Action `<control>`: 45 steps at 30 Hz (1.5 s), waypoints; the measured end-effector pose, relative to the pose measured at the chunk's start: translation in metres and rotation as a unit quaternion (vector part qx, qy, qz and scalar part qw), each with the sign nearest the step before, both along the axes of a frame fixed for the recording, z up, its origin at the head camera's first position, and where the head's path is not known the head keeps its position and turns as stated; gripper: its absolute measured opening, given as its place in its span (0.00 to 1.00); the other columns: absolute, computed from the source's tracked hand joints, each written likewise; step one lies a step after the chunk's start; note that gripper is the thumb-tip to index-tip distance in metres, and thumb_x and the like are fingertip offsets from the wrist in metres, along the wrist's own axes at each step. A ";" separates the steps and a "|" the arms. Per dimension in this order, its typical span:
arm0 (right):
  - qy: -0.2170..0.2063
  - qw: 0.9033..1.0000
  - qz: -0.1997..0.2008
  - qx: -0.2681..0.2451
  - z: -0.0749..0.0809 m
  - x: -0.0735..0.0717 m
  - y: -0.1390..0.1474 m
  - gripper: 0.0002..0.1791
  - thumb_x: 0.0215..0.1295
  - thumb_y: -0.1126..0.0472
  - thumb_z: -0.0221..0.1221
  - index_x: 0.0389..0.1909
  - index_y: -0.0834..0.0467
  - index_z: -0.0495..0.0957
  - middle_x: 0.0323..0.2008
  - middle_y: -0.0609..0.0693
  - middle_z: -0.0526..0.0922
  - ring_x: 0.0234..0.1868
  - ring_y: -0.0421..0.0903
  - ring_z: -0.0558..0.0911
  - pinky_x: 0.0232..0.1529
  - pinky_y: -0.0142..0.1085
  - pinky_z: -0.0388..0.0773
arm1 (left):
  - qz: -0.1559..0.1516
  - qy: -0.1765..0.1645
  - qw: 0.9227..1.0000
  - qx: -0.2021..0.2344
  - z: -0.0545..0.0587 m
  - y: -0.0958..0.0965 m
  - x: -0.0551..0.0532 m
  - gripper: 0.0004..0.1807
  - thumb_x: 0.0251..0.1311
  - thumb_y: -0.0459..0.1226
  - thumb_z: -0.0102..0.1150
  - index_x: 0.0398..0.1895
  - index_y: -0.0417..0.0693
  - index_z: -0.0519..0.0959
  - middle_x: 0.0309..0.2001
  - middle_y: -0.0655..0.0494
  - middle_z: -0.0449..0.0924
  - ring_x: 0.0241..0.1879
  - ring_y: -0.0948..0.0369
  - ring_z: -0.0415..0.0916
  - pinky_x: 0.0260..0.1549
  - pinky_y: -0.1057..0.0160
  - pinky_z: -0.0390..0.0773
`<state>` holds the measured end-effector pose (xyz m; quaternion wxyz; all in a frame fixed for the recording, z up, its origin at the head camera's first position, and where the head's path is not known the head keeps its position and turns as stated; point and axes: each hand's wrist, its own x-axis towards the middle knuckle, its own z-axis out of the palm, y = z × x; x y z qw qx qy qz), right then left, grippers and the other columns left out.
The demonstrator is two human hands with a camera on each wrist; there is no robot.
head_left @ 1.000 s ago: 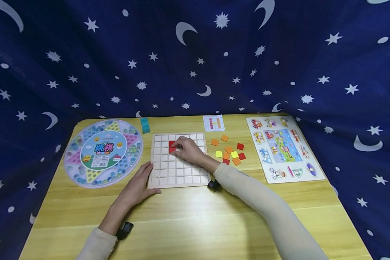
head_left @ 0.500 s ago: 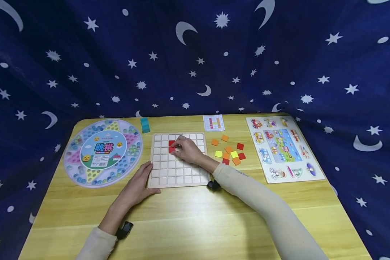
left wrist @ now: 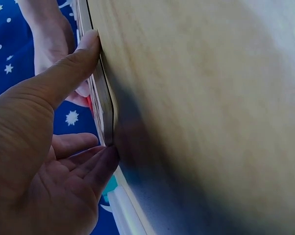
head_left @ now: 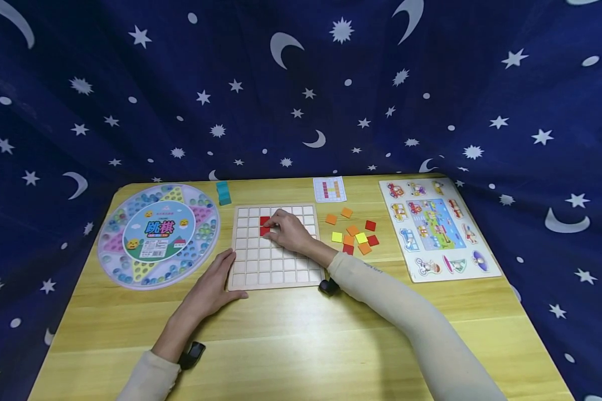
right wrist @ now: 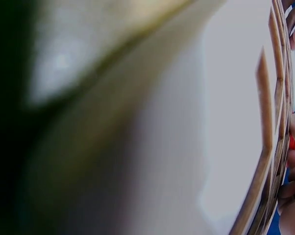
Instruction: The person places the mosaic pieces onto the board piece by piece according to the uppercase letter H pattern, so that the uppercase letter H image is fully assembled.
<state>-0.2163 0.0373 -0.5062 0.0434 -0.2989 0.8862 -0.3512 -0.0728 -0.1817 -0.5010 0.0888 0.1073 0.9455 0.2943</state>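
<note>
A wooden grid board (head_left: 277, 278) lies flat on the table in the head view. My left hand (head_left: 212, 285) rests around its near left corner, fingers along the left edge and thumb by the front edge. The left wrist view shows the thumb and the fingertips touching the board's side (left wrist: 106, 107). Over the board's upper part, my right hand (head_left: 292, 232) pinches at a red square tile (head_left: 264, 231), partly covered by the fingertips. Just above it a second red tile (head_left: 264, 220) sits in a cell. The right wrist view is mostly blurred, with a bit of red between fingers.
Loose orange, yellow and red tiles (head_left: 352, 229) lie right of the board. A pattern card (head_left: 329, 190) is behind them. A picture puzzle board (head_left: 406, 267) stands far right, a round marble game (head_left: 100, 245) left, and teal blocks (head_left: 223, 193) behind.
</note>
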 end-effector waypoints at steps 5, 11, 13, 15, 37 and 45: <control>-0.011 1.000 -0.006 -0.007 -0.001 0.000 0.001 0.13 0.58 0.58 0.70 0.41 0.59 0.86 0.39 0.50 0.80 0.39 0.44 0.78 0.45 0.36 0.77 | 0.000 0.001 1.000 -0.002 0.000 0.000 0.000 0.57 0.47 0.50 0.75 0.74 0.34 0.54 0.74 0.38 0.53 0.70 0.41 0.59 0.65 0.43 0.67; -0.007 1.000 -0.004 -0.010 -0.002 0.000 0.002 0.14 0.57 0.57 0.71 0.42 0.59 0.86 0.38 0.49 0.80 0.38 0.43 0.77 0.45 0.36 0.77 | 0.002 -0.002 1.000 0.000 0.000 0.001 0.001 0.57 0.47 0.50 0.75 0.75 0.34 0.54 0.74 0.38 0.53 0.70 0.41 0.59 0.65 0.43 0.67; -0.005 1.000 -0.002 -0.010 -0.002 0.000 0.002 0.14 0.57 0.57 0.70 0.42 0.59 0.86 0.38 0.49 0.80 0.39 0.43 0.78 0.46 0.36 0.77 | 0.003 -0.001 1.000 0.000 0.000 0.001 0.001 0.57 0.47 0.50 0.75 0.75 0.34 0.54 0.74 0.38 0.52 0.70 0.41 0.59 0.65 0.43 0.67; -0.002 1.000 -0.001 -0.011 -0.002 0.000 0.002 0.14 0.57 0.57 0.70 0.43 0.59 0.86 0.38 0.50 0.80 0.39 0.44 0.78 0.46 0.37 0.77 | 0.003 -0.001 1.000 0.001 0.000 0.001 0.001 0.57 0.47 0.50 0.75 0.75 0.34 0.54 0.74 0.38 0.52 0.70 0.40 0.59 0.65 0.43 0.67; 0.003 1.000 -0.003 -0.019 -0.001 0.002 0.004 0.16 0.58 0.55 0.70 0.43 0.59 0.85 0.40 0.50 0.81 0.39 0.44 0.78 0.44 0.36 0.77 | 0.005 -0.009 1.000 0.001 0.000 0.000 0.000 0.58 0.47 0.50 0.76 0.75 0.35 0.53 0.74 0.38 0.52 0.71 0.41 0.58 0.65 0.43 0.67; -0.004 0.999 -0.017 -0.041 0.005 0.000 0.009 0.14 0.59 0.58 0.69 0.44 0.61 0.85 0.38 0.50 0.81 0.36 0.43 0.77 0.39 0.33 0.76 | 0.005 -0.005 1.000 0.001 0.000 0.000 0.001 0.57 0.47 0.49 0.76 0.75 0.35 0.53 0.74 0.38 0.52 0.71 0.41 0.58 0.64 0.43 0.67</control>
